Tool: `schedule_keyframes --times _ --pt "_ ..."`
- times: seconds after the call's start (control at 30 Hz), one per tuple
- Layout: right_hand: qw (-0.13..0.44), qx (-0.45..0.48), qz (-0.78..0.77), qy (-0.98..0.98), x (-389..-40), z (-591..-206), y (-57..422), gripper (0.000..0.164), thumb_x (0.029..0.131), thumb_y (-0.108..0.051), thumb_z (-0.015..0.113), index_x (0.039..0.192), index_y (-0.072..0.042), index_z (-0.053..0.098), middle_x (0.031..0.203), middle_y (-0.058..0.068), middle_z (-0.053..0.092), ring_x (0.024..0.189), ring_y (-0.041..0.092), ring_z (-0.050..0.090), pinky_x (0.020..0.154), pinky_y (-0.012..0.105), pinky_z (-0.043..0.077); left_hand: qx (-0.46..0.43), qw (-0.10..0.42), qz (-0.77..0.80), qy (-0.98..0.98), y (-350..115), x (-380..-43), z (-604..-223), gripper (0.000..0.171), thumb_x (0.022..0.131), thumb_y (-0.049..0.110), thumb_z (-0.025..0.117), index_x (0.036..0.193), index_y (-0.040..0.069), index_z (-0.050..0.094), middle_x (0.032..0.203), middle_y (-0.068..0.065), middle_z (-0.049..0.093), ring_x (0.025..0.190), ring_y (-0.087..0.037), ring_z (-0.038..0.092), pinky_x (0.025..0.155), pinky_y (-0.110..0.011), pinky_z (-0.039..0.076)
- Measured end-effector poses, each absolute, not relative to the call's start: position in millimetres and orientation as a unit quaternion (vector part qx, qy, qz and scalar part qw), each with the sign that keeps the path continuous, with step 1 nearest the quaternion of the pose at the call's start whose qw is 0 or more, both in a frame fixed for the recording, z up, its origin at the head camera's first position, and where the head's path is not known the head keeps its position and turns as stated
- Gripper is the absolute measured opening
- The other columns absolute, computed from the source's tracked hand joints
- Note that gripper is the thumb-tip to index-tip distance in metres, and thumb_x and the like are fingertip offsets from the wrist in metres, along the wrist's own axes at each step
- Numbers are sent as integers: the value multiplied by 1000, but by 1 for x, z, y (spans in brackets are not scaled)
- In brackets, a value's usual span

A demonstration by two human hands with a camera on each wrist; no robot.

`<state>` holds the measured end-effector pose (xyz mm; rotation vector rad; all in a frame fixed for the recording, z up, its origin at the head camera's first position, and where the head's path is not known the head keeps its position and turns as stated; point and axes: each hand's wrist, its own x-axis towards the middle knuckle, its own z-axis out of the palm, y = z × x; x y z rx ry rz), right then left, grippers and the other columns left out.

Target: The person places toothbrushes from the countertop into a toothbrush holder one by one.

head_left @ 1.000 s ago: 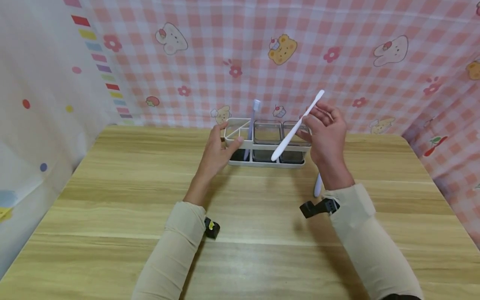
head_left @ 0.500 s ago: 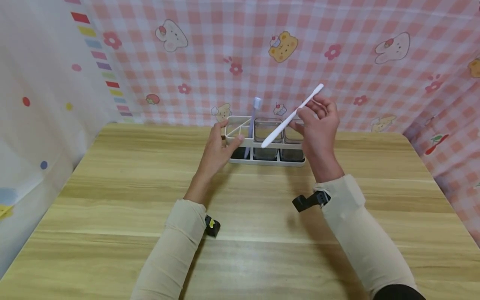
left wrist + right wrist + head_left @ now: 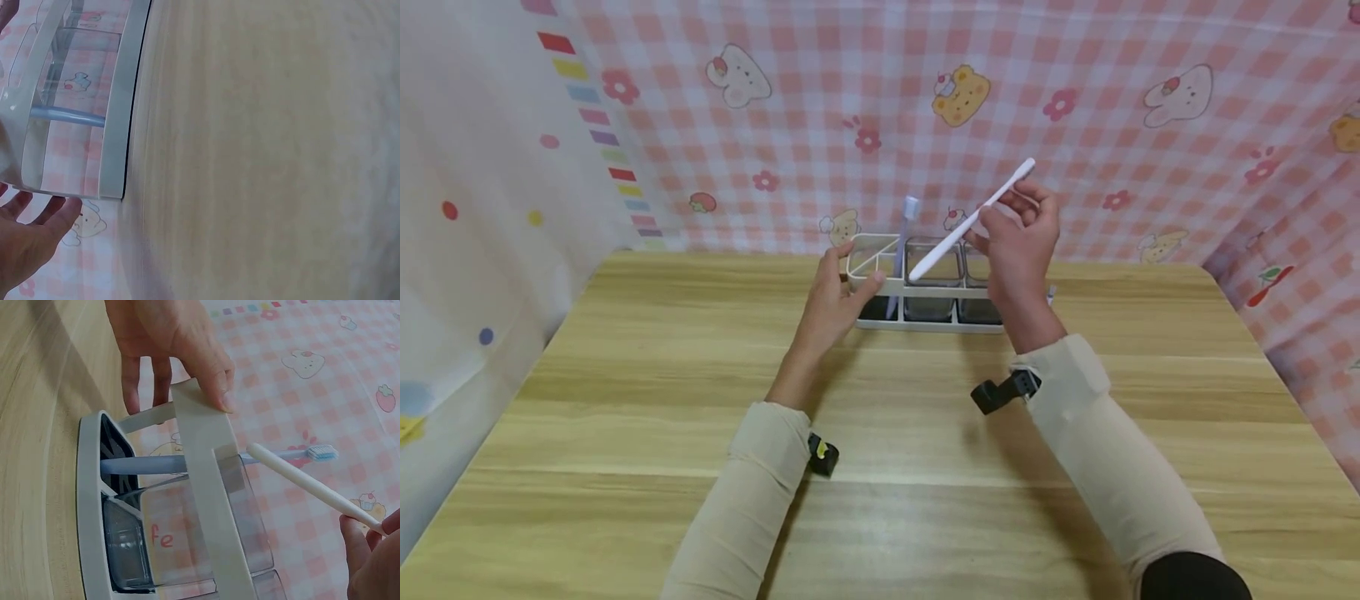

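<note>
Left hand (image 3: 827,307): holder (image 3: 932,292) gripped by its left end | Right hand (image 3: 1021,250): white toothbrush (image 3: 958,232) pinched aslant above holder | Change: toothbrush carried leftward, lower end brought nearer the divided section (image 3: 874,257), judged not yet inserted

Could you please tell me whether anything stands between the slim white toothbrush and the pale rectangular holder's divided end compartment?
Partly: the slim lilac toothbrush rises between the white toothbrush and the rest of that divided compartment; nothing else visible does.
</note>
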<state>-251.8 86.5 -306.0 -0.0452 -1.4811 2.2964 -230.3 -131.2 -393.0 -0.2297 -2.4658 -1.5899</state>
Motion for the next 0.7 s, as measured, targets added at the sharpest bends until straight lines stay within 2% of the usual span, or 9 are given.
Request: schedule_keyframes --times 0.17,0.43,0.7 --pt "208 -12 812 -546 -252 -307 81 42 88 13 61 123 -5 46 110 10 53 89 23 64 66 32 60 -83 104 -540 -831 -132 -230 -393 69 98 36 67 150 3 36 143 -22 46 122 -33 54 101 -46 47" --pt "220 -6 815 -536 -251 -304 71 37 89 15 59 115 -9 47 108 10 53 86 21 67 66 32 60 -75 98 -542 -831 -132 -228 -393 70 98 38 67 151 5 35 143 -22 46 120 -33 55 97 -46 49" --pt "221 30 812 -540 -253 -310 63 37 90 14 57 118 -7 46 107 9 52 88 25 62 68 33 60 -83 105 -541 -830 -131 -229 -392 70 98 36 67 150 2 36 144 -25 45 118 -34 54 96 -48 49"
